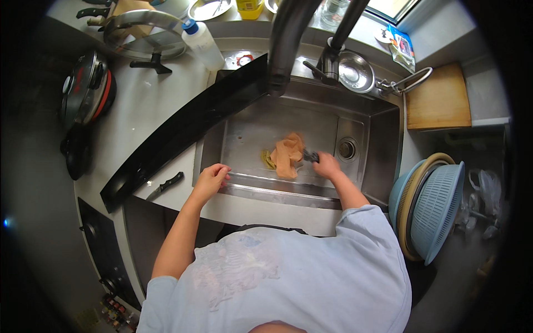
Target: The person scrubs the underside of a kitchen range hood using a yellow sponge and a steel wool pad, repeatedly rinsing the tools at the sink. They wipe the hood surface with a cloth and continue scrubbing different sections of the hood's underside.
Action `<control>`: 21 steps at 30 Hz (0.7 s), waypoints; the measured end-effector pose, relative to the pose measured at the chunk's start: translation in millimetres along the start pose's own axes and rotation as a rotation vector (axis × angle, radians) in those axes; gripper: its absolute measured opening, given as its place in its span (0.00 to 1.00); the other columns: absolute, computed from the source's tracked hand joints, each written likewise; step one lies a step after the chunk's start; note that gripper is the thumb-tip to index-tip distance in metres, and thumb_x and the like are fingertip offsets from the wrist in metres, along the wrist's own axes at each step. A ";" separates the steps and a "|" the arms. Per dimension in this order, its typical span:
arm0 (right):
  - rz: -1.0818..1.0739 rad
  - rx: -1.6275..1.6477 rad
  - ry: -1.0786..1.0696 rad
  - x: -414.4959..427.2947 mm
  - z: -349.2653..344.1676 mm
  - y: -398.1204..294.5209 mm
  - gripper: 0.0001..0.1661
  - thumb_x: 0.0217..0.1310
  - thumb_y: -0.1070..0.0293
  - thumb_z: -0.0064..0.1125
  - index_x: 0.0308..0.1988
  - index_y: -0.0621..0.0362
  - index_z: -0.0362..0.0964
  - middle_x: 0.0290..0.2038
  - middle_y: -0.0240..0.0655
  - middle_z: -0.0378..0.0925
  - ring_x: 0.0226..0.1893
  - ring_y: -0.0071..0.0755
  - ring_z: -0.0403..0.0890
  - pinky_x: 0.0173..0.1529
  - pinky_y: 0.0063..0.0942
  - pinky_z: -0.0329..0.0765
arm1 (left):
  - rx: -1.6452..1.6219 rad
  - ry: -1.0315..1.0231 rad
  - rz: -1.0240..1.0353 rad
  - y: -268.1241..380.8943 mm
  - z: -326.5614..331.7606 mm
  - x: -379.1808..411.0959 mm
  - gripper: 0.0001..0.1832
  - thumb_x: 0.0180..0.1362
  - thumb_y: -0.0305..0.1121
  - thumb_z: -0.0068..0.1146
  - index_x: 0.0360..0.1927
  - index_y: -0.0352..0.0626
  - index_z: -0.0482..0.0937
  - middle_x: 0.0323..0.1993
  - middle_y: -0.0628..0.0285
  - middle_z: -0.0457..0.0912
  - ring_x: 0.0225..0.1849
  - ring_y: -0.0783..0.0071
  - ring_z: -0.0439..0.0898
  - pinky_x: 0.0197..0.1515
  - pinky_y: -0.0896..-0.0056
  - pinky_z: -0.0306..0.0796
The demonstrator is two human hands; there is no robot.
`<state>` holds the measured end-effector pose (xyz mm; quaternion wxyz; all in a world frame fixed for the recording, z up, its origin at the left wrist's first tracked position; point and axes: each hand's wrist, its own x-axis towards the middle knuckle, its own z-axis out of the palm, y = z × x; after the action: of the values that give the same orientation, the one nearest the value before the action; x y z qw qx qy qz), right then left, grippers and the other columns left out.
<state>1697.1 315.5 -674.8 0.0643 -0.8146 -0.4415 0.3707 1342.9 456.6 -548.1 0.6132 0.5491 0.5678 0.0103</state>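
A crumpled orange cloth (287, 156) lies on the floor of the stainless steel sink (258, 116). A yellowish-green cloth or scouring pad (267, 159) shows beside its left edge. My right hand (327, 165) is inside the sink, right of the cloth, closed around a dark grey, rough-textured thing (311, 155); I cannot tell exactly what it is. Its left end is at the cloth's right edge. Over the sink's front left rim hangs my left hand (212, 179), fingers curled together, with nothing visible in it. A long glossy black panel (187, 129) lies across the counter and the sink's back left corner.
A dark faucet (280, 62) reaches over the sink. A knife (166, 185) lies on the left counter, near a lidded pan (87, 91). Behind are a glass lid (143, 35) and a plastic bottle (204, 43). Colanders (437, 208) and a cutting board (439, 98) stand right.
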 end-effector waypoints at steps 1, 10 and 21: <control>-0.190 0.059 0.090 4.6 6.7 -20.6 0.18 0.43 0.66 0.54 0.39 0.60 0.73 0.40 0.49 0.74 0.45 0.54 0.73 0.49 0.44 0.71 | -0.009 -0.008 0.000 1.1 0.3 -0.8 0.14 0.65 0.40 0.45 0.43 0.42 0.77 0.30 0.68 0.77 0.29 0.82 0.72 0.34 0.81 0.68; -0.564 -0.653 0.005 34.4 108.8 -124.0 0.23 0.39 0.62 0.60 0.40 0.57 0.77 0.47 0.45 0.71 0.56 0.49 0.62 0.64 0.49 0.52 | -0.043 0.081 0.148 -3.6 6.9 -18.7 0.13 0.61 0.37 0.49 0.41 0.37 0.78 0.27 0.64 0.80 0.25 0.80 0.76 0.30 0.77 0.71; -0.629 0.551 -0.012 -29.0 32.9 -231.3 0.15 0.40 0.71 0.58 0.33 0.65 0.69 0.30 0.38 0.69 0.32 0.39 0.72 0.38 0.29 0.70 | -0.347 0.230 0.202 -47.5 -23.3 -84.3 0.15 0.64 0.35 0.45 0.51 0.39 0.72 0.40 0.63 0.76 0.41 0.78 0.73 0.42 0.77 0.71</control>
<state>1510.3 425.2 -582.7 0.3874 -0.5902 -0.5534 0.4420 1267.5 399.5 -517.1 0.6255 0.4847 0.5657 0.2318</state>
